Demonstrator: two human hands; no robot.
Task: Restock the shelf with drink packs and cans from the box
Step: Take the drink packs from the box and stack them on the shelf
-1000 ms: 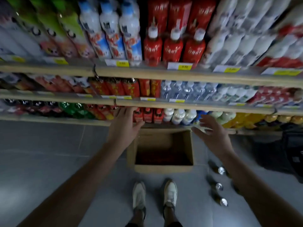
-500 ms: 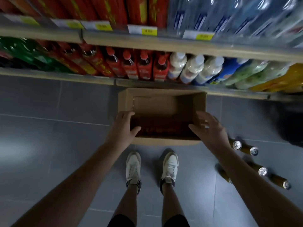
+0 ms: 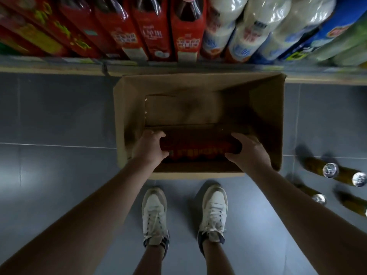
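Head view: inside the cardboard box [image 3: 264, 124], left hand [image 3: 152, 148] and right hand [image 3: 248, 151] clasp opposite ends of a red drink pack [image 3: 196, 147], apparently to lift it level.

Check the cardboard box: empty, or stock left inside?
Not empty. A red drink pack lies along the near wall of the box, left hand and right hand gripping its ends; the far half is bare.

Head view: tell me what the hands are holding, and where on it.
A red drink pack inside the box: left hand grips its left end, right hand its right end.
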